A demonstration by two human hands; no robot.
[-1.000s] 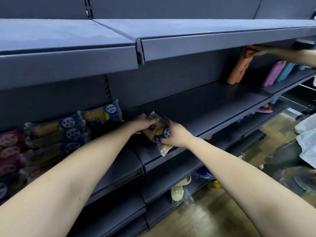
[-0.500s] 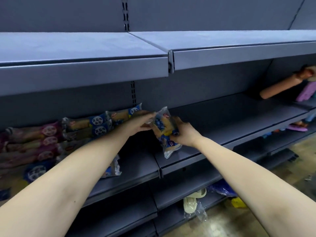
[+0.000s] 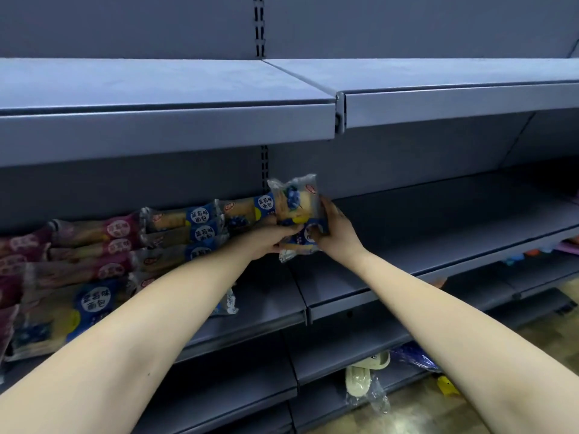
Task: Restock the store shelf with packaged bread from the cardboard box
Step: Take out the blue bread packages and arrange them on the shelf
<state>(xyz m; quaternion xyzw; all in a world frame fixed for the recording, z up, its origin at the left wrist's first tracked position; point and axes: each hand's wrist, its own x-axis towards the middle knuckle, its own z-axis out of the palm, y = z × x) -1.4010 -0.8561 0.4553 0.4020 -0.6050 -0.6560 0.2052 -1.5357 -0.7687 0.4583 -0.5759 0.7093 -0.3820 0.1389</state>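
Note:
A clear packet of bread with a blue label (image 3: 297, 211) stands almost upright on the grey middle shelf (image 3: 423, 245), near the seam between two shelf sections. My left hand (image 3: 269, 239) holds its left side and my right hand (image 3: 336, 231) grips its right side. Just left of it, stacked blue-label bread packets (image 3: 200, 227) lie on their sides, and pink-label packets (image 3: 103, 245) lie further left. The cardboard box is not in view.
The upper shelf (image 3: 438, 101) overhangs the hands. To the right of the held packet the middle shelf is bare. Lower shelves (image 3: 344, 355) hold a bagged pale slipper (image 3: 365, 377) and a blue bag (image 3: 413, 358). Wooden floor shows at the lower right.
The packet has been tipped from slanted to nearly upright and moved closer to the stacked blue packets. My view has swung left, so the person's arm at the far right has left the frame.

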